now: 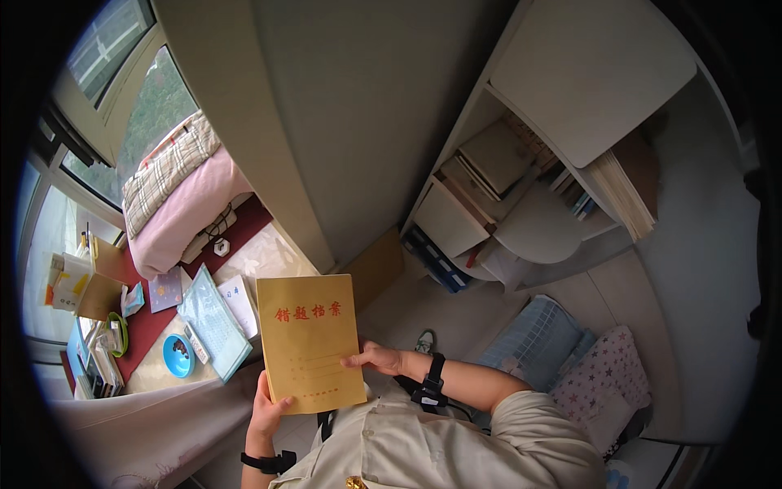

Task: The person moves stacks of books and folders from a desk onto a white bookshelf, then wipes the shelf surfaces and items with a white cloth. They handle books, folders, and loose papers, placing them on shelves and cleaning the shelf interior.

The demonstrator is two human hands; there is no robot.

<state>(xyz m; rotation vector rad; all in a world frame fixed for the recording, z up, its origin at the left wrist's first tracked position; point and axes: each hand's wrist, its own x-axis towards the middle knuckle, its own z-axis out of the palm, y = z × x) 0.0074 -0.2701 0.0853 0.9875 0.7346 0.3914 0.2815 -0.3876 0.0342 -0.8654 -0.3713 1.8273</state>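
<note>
Both hands hold a yellow paper-covered booklet (pixel 311 342) in front of my body, its front cover facing up with red writing and printed lines. My left hand (pixel 269 400) grips the lower left corner, thumb on top. At the right edge, my right hand (pixel 376 359) pinches the cover with its thumb, the fingers hidden beneath. Just left of the booklet, a white notebook (pixel 237 305) and a light-blue plastic document folder (pixel 214 324) lie on the sill-like table (pixel 149 373).
A blue bowl (pixel 178 356) with dark bits, a purple booklet (pixel 165 290) and a cardboard box (pixel 101 287) stand on the left. Folded bedding (pixel 189 202) sits by the window. Ahead right is a shelf unit (pixel 452 214) with books; cushions (pixel 602 373) lie at right.
</note>
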